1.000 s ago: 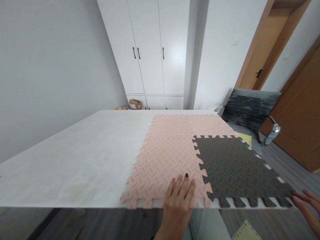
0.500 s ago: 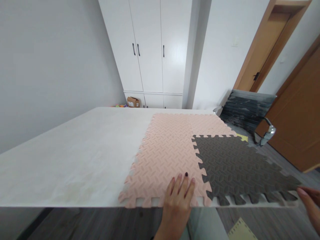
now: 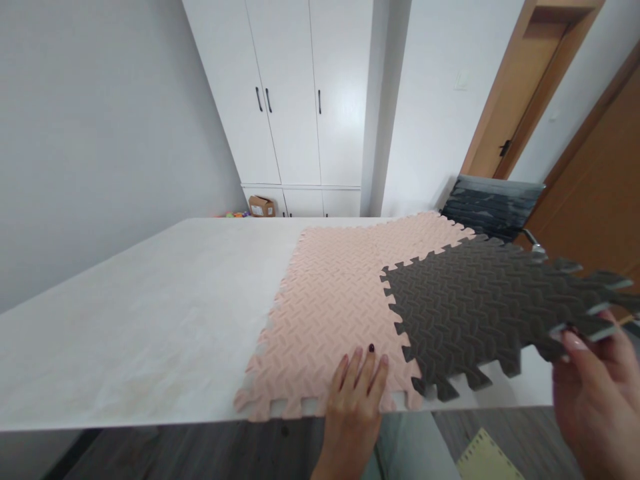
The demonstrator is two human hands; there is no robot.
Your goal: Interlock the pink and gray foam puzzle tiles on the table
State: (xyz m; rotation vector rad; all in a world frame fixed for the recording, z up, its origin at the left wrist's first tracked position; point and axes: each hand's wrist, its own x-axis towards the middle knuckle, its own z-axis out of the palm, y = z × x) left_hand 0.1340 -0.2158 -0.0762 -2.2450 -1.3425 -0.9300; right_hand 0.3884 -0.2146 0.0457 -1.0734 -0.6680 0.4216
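The dark tile [image 3: 465,307] at four o'clock is only part-raised off the worktop [image 3: 165,320], the right hand [image 3: 597,393] pinching its outer edge, its nine-o'clock edge meeting pink matting [image 3: 330,300] where the left hand [image 3: 353,407] lies flat, gripping nothing.

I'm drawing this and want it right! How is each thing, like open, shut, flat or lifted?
Left hand, open, pressing on the pink mat
Right hand, gripping the dark mat
Dark mat, tilted, right side lifted
Pink mat, flat under the left hand, far right part lifted
Cupboard, doors shut
Door with handle, looks shut
Box, too small to tell
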